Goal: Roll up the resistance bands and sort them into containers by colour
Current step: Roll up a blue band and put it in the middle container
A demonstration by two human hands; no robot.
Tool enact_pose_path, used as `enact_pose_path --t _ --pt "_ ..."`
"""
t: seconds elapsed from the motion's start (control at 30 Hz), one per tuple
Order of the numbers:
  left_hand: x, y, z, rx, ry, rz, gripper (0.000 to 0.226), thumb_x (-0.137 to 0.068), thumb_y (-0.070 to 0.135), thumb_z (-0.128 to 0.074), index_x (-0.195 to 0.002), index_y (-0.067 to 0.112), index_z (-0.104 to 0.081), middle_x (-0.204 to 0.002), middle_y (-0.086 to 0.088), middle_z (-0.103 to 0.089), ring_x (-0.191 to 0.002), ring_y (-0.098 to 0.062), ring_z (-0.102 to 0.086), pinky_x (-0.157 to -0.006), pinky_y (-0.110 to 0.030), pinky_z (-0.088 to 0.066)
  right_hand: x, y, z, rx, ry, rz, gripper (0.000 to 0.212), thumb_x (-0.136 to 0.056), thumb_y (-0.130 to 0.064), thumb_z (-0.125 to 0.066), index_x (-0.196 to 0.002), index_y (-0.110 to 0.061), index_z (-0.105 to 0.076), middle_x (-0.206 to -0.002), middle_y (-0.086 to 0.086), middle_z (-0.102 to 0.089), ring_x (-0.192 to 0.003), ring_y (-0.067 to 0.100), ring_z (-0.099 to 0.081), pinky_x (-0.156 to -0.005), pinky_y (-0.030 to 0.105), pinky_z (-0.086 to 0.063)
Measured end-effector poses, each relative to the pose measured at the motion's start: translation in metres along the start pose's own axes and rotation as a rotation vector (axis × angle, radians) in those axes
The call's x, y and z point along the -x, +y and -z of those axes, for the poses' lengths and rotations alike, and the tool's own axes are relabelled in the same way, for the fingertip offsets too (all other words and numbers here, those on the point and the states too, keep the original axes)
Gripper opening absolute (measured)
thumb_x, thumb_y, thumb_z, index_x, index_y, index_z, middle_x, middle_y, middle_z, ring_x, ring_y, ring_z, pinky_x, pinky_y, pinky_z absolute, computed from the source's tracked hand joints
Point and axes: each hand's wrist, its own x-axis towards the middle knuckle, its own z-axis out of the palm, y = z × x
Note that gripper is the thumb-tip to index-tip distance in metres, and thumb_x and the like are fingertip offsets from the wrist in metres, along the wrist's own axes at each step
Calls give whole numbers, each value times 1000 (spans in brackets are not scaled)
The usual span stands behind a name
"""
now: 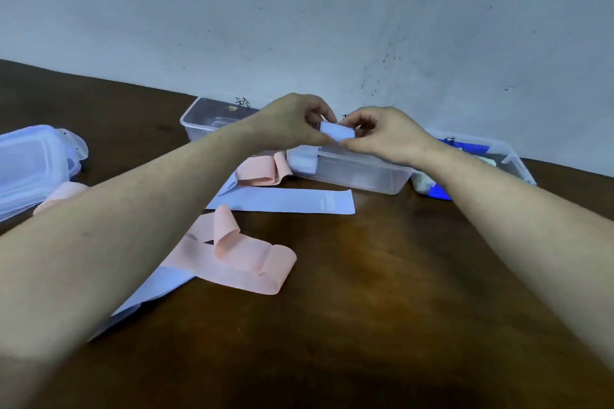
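Now, left hand [292, 123]: fingers curled, pinching one end of the rolled lilac band [336, 131].
Right hand [382, 136]: fingers curled, pinching the other end of this roll.
Rolled lilac band: between both hands, just above the middle clear container [358, 173].
Flat lilac band [285, 201]: on the table [382, 276], below the hands.
Pink bands [239, 256]: loose, nearer than the left hand.

A rolled pale-blue band [336, 131] sits between both hands, above the middle clear plastic container [352, 173]. Another clear plastic container [212, 116] lies behind-left, a third [511, 159] right. Flat pale-blue [285, 201] and pink bands [239, 259] lie in front on the brown wooden table [382, 292].
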Motion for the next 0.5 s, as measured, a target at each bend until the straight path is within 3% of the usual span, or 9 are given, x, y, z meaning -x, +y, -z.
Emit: enact_pose_path --t 0.17,0.23,0.33,0.5 --pt "-32 -6 4 -111 -67 -27 28 -80 26 -77 -106 25 -66 -99 4 -70 -93 -21 -68 -81 -46 -58 -25 7 2 84 0 -62 23 -81 -24 -77 -103 -25 -73 -94 -12 -72 -75 -1 -61 -77 18 -49" --pt "-45 -10 4 -266 -112 -57 28 -81 28 -73 -108 22 -68 -91 10 -66 -89 -22 -67 -76 -43 -58 -35 11 1 124 -9 -83 22 -80 -27 -78 -102 -24 -74 -94 -10 -72 -76 1 -62 -76 17 -49" --pt "-65 -15 1 -503 -160 -101 30 -84 34 -67 -110 19 -70 -89 6 -65 -86 -20 -62 -72 -32 -51 -49 20 -2 175 -19 -123 22 -80 -30 -79 -100 -24 -74 -94 -5 -73 -77 7 -62 -75 22 -50" --pt "-98 -29 -6 -742 -213 -132 32 -85 41 -67 -110 21 -68 -101 2 -65 -95 -21 -57 -80 -37 -52 -72 37 -12 236 -56 -213 23 -81 -36 -77 -100 -25 -75 -94 -3 -72 -86 17 -65 -75 28 -51"
